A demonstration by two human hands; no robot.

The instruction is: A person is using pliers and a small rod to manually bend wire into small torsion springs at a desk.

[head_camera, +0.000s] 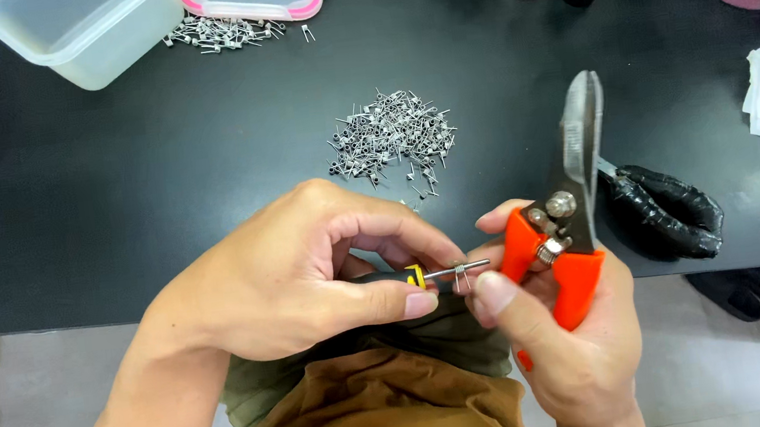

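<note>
Far left: clear plastic tub point(83, 33) on black tabletop point(114, 194), small scatter of wire coils point(220, 33) beside it. Left hand point(293, 284), fingers closed, grips a yellow-tipped tool with metal rod point(455, 270); a small coil point(462, 276) sits on the rod, near edge, centre. Bigger coil pile point(391, 137) just beyond. Right hand point(551, 318), fingers closed around orange-handled cutters point(564, 222), thumb at the coil. Black wad point(667, 212) right of that.
</note>
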